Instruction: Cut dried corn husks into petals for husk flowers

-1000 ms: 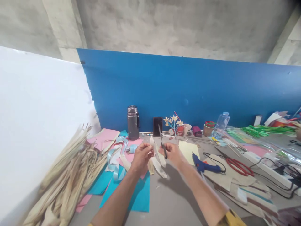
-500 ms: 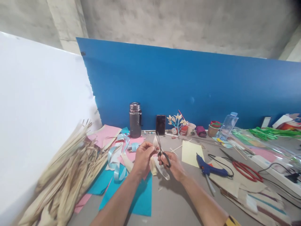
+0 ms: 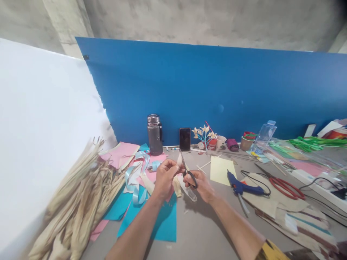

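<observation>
Husk petal (image 3: 179, 159) is upright approx. mid-scene in our L hand (image 3: 166, 176), thumb & fingers pinched shut on its lower end. Our R hand (image 3: 202, 183) is part-curled round the handles of black-handled scissors (image 3: 184, 162), blades just beside the petal; can't tell if touching. Main risk, we'd say: L fingertips v. close to the blades, so a slip could nick skin or split thin husk. Loose pale strip (image 3: 190, 193) below might snag. Far. right, glue gun (image 3: 248, 188) cord could catch our R arm.
</observation>
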Demonstrator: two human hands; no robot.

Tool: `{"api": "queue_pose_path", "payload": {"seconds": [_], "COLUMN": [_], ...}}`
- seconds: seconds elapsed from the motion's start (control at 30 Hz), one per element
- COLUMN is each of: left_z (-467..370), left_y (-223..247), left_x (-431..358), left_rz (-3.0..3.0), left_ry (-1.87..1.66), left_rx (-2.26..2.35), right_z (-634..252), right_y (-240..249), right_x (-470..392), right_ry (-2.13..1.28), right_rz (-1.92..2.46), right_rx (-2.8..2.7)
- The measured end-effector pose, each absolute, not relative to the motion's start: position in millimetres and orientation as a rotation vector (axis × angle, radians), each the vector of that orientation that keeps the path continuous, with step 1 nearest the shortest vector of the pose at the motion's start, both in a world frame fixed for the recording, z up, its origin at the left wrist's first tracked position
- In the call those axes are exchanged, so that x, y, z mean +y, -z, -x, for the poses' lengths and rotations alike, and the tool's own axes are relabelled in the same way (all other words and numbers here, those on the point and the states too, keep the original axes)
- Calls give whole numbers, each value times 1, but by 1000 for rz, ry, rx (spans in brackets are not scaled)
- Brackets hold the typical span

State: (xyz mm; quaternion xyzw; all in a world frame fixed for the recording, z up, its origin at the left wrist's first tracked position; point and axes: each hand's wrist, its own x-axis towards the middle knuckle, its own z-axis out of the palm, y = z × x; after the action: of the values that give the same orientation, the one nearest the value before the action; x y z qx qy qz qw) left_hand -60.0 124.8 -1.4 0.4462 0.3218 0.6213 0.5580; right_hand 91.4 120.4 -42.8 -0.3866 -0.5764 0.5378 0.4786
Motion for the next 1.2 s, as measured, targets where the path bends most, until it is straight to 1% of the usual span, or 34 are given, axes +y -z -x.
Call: {"api": "queue_pose_path", "payload": {"seconds": [0.27,0.47,0.7,1.2], "left_z": [60,62,65,68], "left_y": [-1,0,2,-2], "left_x": [124,125,127,128], "left_rz": [-1034,-1000,-1043,-1013], "left_ry": [-1452,-1431,-1402,-1350], "left_rx": [751,716,711,713], "right_z": [-89,-90,-92,-92], "right_y": [37,43,39,38], "right_x": [117,119,116,117], "right_ry": [-1316,-1292,-1410,-1323], "right_rz": [987,985,970,974], "right_rx": [-1400,-1417,-1416,-1456]}}
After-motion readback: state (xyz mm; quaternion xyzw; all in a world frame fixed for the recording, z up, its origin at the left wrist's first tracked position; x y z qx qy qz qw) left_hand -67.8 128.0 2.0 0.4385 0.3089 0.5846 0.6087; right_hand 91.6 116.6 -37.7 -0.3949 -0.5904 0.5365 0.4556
